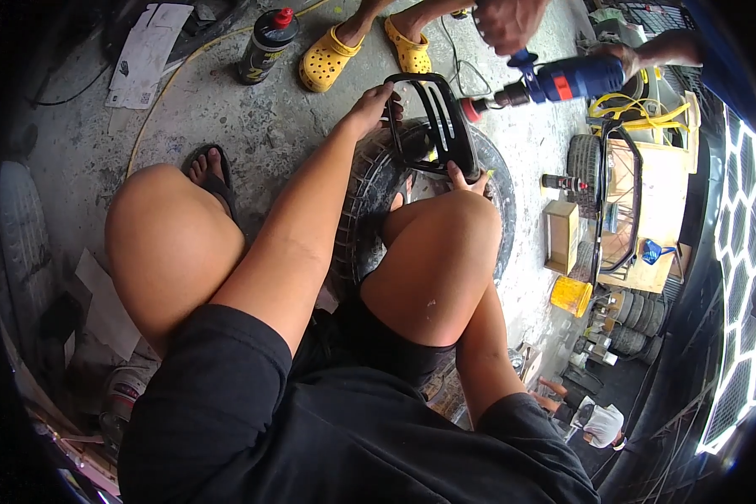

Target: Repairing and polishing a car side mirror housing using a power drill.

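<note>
While a blue drill (pixel 575 78) faces it, the wearer's hands (pixel 368 113) (pixel 466 178) hold a black frame (pixel 461 128).

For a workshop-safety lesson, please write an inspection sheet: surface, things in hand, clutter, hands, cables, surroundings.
Surface: stained concrete floor.
Things in hand: slotted black frame, overlapping a tyre in view; blue power drill, its red pad close to the frame, contact unclear.
Clutter: white cardboard, black red-capped bottle.
Hands: left hand at the frame's upper-left corner, right hand at its lower edge; co-worker's hands on the drill.
Cables: yellow cord or hose, dark cable.
Surroundings: yellow bucket, tyre row, person in white.
</note>
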The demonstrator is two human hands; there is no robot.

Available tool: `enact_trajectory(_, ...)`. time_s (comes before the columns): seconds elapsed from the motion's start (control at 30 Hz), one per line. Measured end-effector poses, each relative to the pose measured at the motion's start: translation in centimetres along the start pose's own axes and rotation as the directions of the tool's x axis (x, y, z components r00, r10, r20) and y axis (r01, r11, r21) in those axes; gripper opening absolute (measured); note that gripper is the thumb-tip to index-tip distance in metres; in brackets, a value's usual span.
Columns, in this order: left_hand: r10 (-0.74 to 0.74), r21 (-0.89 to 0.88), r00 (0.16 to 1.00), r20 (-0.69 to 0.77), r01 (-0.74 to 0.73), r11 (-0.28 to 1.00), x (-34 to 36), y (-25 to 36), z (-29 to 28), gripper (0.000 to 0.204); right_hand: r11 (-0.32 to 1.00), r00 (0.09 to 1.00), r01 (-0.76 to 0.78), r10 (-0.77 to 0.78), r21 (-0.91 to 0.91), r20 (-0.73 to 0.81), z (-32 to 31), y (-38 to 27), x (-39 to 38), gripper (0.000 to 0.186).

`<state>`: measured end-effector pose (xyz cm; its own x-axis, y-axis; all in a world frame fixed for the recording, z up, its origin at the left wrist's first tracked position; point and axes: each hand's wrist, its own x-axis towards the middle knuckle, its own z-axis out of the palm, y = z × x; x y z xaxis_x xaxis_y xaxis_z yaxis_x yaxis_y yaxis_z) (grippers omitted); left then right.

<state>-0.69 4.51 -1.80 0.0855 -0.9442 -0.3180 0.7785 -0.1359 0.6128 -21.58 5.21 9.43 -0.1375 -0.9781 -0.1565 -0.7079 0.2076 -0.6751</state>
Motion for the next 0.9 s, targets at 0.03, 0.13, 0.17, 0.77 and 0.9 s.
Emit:
enact_trajectory(0.03, -0.004, -0.007, 1.0, -0.008, 0.004, 1.0, 0.0, 0.0, 0.0, 0.036, 1.0, 1.0, 0.0, 0.0, 0.001, 0.0, -0.1, 0.3, 0.3, 0.077)
enact_trajectory(0.13, -0.003, 0.0, 1.0, -0.013, 0.003, 1.0, 0.2, -0.1, -0.1, 0.036, 1.0, 1.0, 0.003, -0.003, 0.016, 0.008, -0.1, -0.2, 0.2, 0.078)
enact_trajectory(0.17, 0.001, 0.019, 1.0, -0.013, -0.001, 1.0, 0.2, -0.1, 0.0, 0.036, 0.999, 0.999, 0.014, -0.016, 0.05, 0.035, -0.2, 0.0, 0.4, 0.078)
enact_trajectory(0.77, 0.003, -0.021, 1.0, 0.004, -0.003, 1.0, -0.3, 0.2, -0.1, 0.033, 0.999, 1.0, -0.01, 0.009, 0.032, 0.026, -0.1, -0.5, -0.5, 0.08)
enact_trajectory(0.9, -0.019, -0.003, 1.0, 0.012, 0.019, 1.0, 0.1, 0.1, 1.0, 0.033, 1.0, 1.0, -0.015, 0.015, 0.016, 0.017, -0.9, -2.8, -1.7, 0.081)
